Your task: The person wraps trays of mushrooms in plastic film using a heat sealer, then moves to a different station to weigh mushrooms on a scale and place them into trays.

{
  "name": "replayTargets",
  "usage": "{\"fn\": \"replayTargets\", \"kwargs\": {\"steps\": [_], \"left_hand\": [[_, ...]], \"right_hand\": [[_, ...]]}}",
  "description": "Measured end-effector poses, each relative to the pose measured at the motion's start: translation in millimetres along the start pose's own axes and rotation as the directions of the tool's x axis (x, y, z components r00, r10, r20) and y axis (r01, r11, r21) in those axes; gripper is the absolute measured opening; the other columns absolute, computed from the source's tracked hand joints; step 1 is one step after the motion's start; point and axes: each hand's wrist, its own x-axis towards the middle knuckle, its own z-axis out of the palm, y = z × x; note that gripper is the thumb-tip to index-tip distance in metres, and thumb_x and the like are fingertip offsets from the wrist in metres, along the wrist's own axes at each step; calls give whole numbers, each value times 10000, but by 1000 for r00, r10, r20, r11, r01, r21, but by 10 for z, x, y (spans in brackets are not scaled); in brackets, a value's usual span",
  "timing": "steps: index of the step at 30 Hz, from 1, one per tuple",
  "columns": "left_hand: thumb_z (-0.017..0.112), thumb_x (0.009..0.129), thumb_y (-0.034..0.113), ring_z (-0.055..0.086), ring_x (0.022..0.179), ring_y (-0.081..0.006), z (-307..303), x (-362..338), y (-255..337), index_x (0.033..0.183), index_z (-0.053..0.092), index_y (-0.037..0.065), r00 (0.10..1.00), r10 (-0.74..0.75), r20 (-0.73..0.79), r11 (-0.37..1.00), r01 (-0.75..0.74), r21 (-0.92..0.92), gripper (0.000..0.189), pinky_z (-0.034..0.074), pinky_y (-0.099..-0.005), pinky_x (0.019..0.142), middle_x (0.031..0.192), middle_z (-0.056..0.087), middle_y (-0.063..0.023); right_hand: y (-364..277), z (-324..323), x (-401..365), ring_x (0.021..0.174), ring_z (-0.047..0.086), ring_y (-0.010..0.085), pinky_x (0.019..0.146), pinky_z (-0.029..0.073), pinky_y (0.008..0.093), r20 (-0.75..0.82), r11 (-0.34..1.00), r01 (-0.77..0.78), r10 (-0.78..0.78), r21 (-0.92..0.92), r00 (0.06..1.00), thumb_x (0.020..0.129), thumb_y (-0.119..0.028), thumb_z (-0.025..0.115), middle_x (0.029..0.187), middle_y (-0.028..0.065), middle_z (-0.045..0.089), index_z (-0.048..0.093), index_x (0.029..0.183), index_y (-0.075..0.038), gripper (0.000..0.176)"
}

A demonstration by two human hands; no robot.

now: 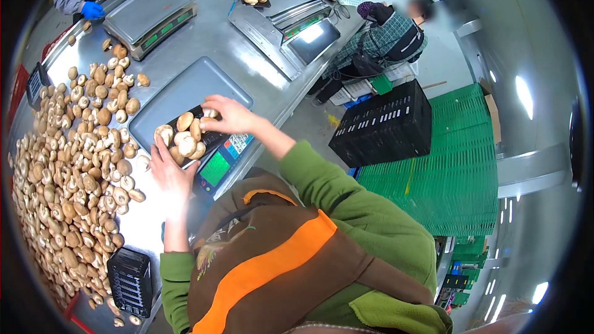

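Note:
A black tray (213, 141) holding several brown and pale mushrooms (186, 143) lies on the grey platform of a scale (192, 78). My right hand (230, 115) is closed at the tray's far end, with a mushroom (211, 113) between its thumb and fingers. On the near side, my left hand (171, 170) has its thumb and fingers apart. Its fingertips touch a pale-stemmed mushroom (163, 133) at the tray's edge. The scale's green display (215, 168) and keypad face me.
A large mushroom heap (74, 192) covers the table's left. Stacked black trays (130, 281) stand nearby. Two more scales (151, 15) (284, 28) sit across the table. Another person's blue glove (93, 10) is far left; a seated person (387, 37) is beyond black crates (383, 124) and green crates (433, 167).

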Motion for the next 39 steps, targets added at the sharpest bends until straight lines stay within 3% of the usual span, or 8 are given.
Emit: {"fn": "replayTargets", "kwargs": {"steps": [5, 8, 12, 16, 18, 20, 32, 39], "left_hand": [[813, 654, 319, 460, 1189, -366, -23, -38, 154, 1416, 247, 38, 1000, 23, 13, 989, -25, 143, 990, 369, -476, 955, 1340, 395, -253], [808, 656, 338, 462, 1189, -365, -27, -16, 154, 1415, 251, 37, 998, 37, 47, 983, -45, 178, 988, 361, -471, 965, 1342, 393, -254], [838, 615, 247, 474, 1175, -366, -30, 12, -66, 1429, 216, 9, 991, 127, -38, 989, -130, -67, 1051, 356, -474, 977, 1297, 459, -236], [841, 608, 218, 471, 1182, -365, -64, 24, -97, 1427, 213, -6, 995, 96, -41, 983, -101, -153, 1056, 354, -474, 983, 1295, 470, -235], [839, 611, 215, 470, 1183, -366, -48, 31, -131, 1427, 214, -6, 994, 99, -43, 983, -104, -148, 1051, 355, -474, 981, 1290, 475, -236], [837, 614, 222, 472, 1181, -362, -40, 45, -153, 1426, 216, -4, 994, 104, -25, 987, -106, -121, 1048, 356, -474, 979, 1287, 479, -233], [836, 612, 217, 486, 1136, -371, 2, -8, -101, 1411, 239, -9, 995, 94, -29, 995, -95, -32, 1022, 377, -480, 922, 1236, 503, -224], [857, 576, 236, 470, 1147, -373, -11, 54, -125, 1410, 222, -24, 992, 122, -38, 986, -126, -110, 1079, 385, -452, 947, 1224, 492, -220]], "right_hand": [[-235, 305, -507, 1091, 519, 352, 965, 402, 443, -401, 987, -3, -62, -159, 914, 744, -204, 709, 1248, 171, 456, 509, 1194, -55, 514], [-197, 327, -552, 1157, 476, 353, 959, 426, 408, -394, 991, -4, -49, -132, 918, 778, -160, 688, 1284, 187, 421, 488, 1227, -70, 500], [86, 297, -375, 951, 622, 247, 820, 516, 337, -368, 880, -173, 355, 443, 859, 799, -129, 672, 1079, 150, 581, 515, 1195, -22, 439], [52, 193, -173, 824, 650, 197, 713, 542, 303, -420, 897, -152, 337, 414, 843, 783, -76, 660, 1000, 140, 601, 603, 1019, 10, 257], [-38, 171, -159, 828, 635, 238, 722, 531, 330, -537, 938, -80, 262, 339, 802, 766, -68, 659, 954, 123, 604, 626, 942, -16, 186], [-77, 145, -148, 855, 604, 288, 742, 507, 368, -652, 991, 102, -132, -84, 746, 743, -64, 661, 908, 103, 599, 624, 928, -52, 188], [10, 163, -180, 856, 589, 305, 741, 491, 391, -392, 988, 148, -157, -53, 906, 760, -133, 668, 867, 104, 596, 590, 875, -60, 157], [89, 157, -250, 1011, 596, 242, 806, 521, 329, -246, 988, 131, -108, 79, 963, 811, -113, 634, 1078, 130, 609, 593, 1114, -52, 312]]}}
